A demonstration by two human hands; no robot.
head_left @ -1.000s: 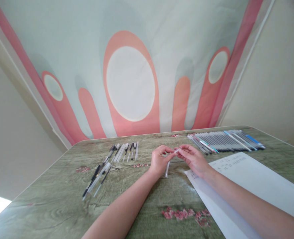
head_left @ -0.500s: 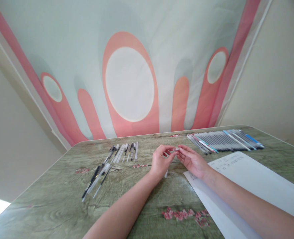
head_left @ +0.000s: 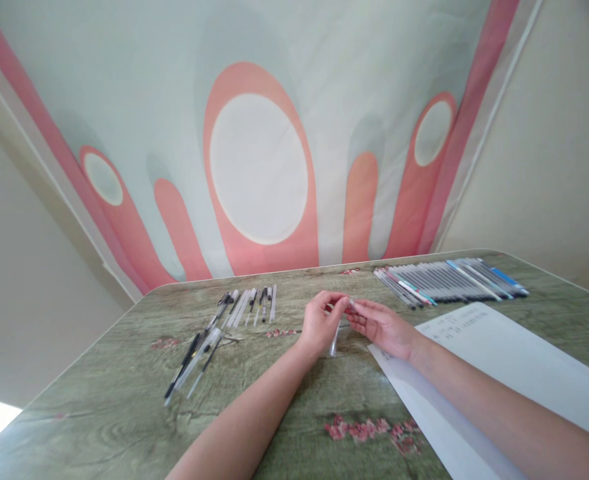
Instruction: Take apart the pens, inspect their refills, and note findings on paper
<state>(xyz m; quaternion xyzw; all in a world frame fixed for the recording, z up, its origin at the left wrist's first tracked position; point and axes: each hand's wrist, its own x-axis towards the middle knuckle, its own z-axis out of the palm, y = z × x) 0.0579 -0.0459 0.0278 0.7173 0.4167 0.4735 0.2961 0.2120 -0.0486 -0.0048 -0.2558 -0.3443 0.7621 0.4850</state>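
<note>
- Left hand (head_left: 319, 325) and right hand (head_left: 384, 328): grip narrow, fingertips meeting at a small pale piece (head_left: 351, 304) — it could slip, being tiny.
- Clear tube (head_left: 333, 343), seven o'clock of it — a wrist brush might roll it.

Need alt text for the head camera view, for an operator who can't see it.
Left hand and right hand meet at a small whitish piece above a wood-patterned table. Loose pen parts lie to the left; a row of pens and a paper sheet lie right.
</note>
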